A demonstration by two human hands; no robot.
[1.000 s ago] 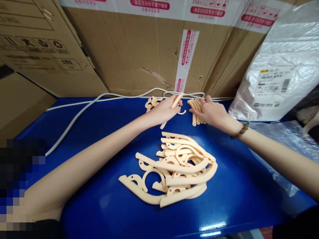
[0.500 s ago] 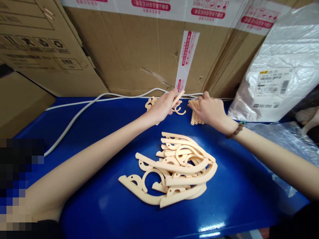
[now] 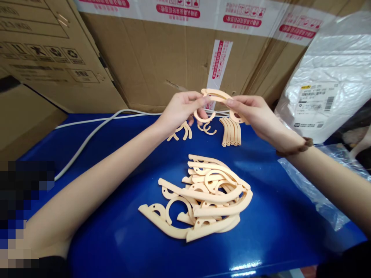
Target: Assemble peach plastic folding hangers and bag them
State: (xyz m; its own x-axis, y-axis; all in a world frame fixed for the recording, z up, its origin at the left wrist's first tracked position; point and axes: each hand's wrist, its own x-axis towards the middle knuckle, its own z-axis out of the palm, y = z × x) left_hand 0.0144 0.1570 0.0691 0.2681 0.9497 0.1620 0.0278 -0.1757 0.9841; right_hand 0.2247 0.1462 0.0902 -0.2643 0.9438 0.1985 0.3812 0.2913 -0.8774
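My left hand (image 3: pixel 183 109) and my right hand (image 3: pixel 255 110) are raised over the far side of the table, close together. Between them they pinch cream plastic folding hanger parts: a curved hanger arm (image 3: pixel 218 93) spans the gap, and a hook (image 3: pixel 206 120) curls below my left fingers. Part of what they grip is covered by the fingers. Under my left hand lie several loose hooks (image 3: pixel 185 130). Below my right hand a row of hanger arms (image 3: pixel 231 132) lies side by side. Nearer me is a pile of folding hangers (image 3: pixel 214 195), overlapping.
Cardboard boxes (image 3: pixel 162 58) wall off the back of the blue table (image 3: pixel 116 216). A white cable (image 3: pixel 95 135) runs along the rear and left. On the right are a white plastic parcel bag (image 3: pixel 315 92) and a clear plastic bag (image 3: pixel 319 193).
My right hand has lifted from the row of hanger arms and moved up beside my left hand, now pinching a piece. My left hand has risen slightly, and the row is uncovered.
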